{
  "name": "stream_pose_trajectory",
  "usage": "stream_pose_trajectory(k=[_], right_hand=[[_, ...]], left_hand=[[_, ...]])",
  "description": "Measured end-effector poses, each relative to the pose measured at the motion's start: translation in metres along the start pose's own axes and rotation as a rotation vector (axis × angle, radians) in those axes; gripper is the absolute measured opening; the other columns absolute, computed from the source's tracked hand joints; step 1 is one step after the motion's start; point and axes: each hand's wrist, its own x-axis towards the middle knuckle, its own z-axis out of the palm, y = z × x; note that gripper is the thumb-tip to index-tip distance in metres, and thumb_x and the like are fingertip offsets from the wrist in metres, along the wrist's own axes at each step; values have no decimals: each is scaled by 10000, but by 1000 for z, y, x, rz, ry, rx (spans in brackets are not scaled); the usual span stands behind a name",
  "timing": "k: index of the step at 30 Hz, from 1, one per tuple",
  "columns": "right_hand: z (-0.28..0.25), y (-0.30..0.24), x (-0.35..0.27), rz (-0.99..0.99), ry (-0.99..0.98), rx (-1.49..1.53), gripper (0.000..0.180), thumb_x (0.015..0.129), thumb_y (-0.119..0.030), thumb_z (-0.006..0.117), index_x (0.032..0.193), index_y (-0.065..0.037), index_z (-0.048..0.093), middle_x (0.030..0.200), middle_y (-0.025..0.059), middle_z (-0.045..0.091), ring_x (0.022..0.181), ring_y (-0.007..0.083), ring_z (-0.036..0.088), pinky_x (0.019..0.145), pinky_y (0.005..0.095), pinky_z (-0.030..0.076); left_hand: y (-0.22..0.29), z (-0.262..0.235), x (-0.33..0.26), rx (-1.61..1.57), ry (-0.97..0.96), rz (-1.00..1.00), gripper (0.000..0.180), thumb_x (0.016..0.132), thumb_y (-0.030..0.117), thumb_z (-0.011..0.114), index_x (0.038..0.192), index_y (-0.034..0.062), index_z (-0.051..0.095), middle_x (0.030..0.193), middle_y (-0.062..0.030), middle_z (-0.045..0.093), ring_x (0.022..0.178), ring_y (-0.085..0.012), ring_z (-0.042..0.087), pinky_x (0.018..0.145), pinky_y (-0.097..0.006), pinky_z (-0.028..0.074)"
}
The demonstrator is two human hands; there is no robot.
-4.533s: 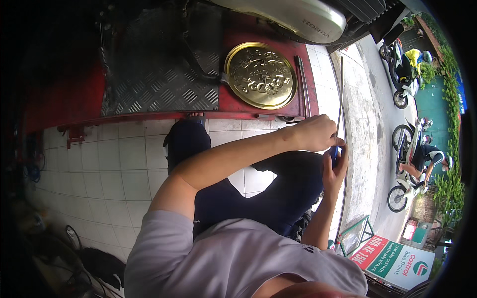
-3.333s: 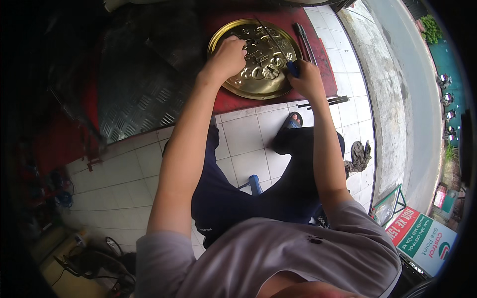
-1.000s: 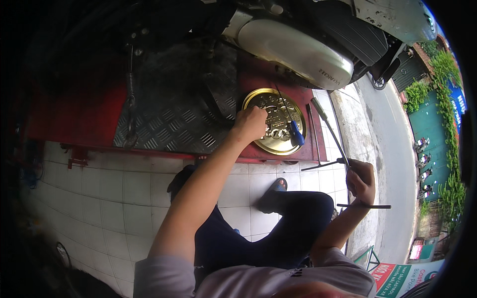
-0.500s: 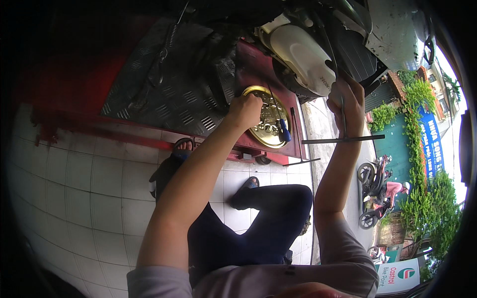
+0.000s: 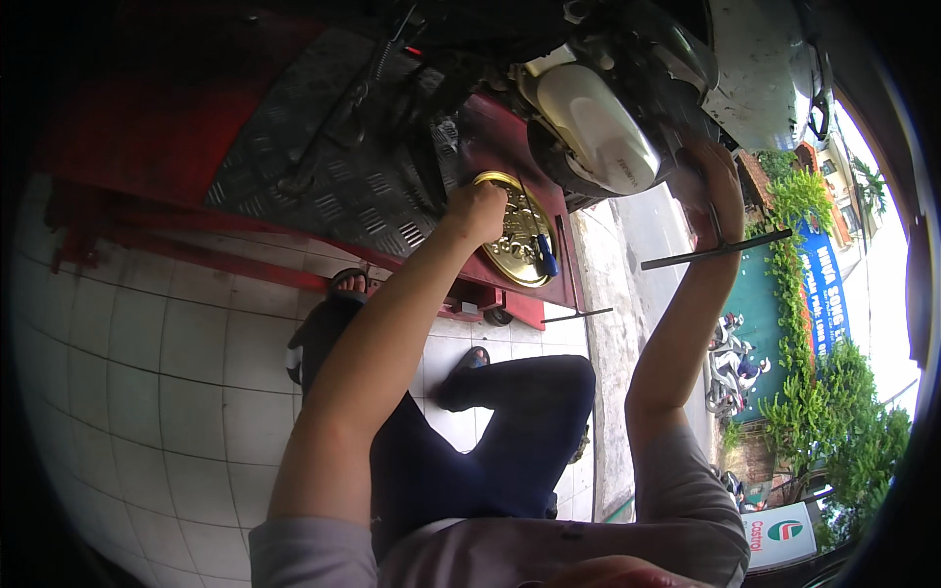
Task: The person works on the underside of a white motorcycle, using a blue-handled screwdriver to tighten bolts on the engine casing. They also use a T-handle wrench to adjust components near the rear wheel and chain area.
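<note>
The wearer's bent legs in dark trousers (image 5: 549, 402) fill the near space, sandalled feet apart on white floor tiles (image 5: 196, 412). Past them runs the near edge of a red platform (image 5: 461, 127). The left hand (image 5: 478, 211) is curled over the left side of a round gold tray (image 5: 520, 283), hiding part of it; whether the fingers grasp anything I cannot tell. This tray sits near the platform's right edge, with a blue-handled screwdriver (image 5: 547, 256) across its right part. Between tray and right edge lies a second T-shaped tool (image 5: 578, 315), its crossbar sticking out beyond the near right corner. Left of the tray, a black lever (image 5: 423, 165) stands over a tread plate (image 5: 294, 147).

The right hand (image 5: 706, 191), blurred, grasps the shaft of a T-handle wrench (image 5: 716, 249), crossbar beside the wrist, off the platform's right edge. Just beside it, a motorcycle's silver cover (image 5: 603, 127) crowds the platform's far right corner. Farther off are parked motorbikes (image 5: 730, 367), a green wall (image 5: 769, 284) and trees (image 5: 863, 441).
</note>
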Motion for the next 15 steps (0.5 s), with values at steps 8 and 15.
stream_pose_trajectory(k=[8,15], right_hand=[[-1,-12,4,15,-100,-173,153,926,-101,524,977,26,592,531,-34,401,356,27,308,315,185,227],[-14,-10,20,-122,-112,-716,318,903,-108,506,1155,39,634,596,-3,536,452,56,438,426,223,328]], left_hand=[[-7,-5,-4,-10,-14,-13,278,758,221,729,947,23,680,943,-188,685,914,-334,673,801,-422,549],[-13,-18,-12,-12,-7,-34,270,760,211,728,946,23,679,949,-188,684,931,-337,666,813,-423,544]])
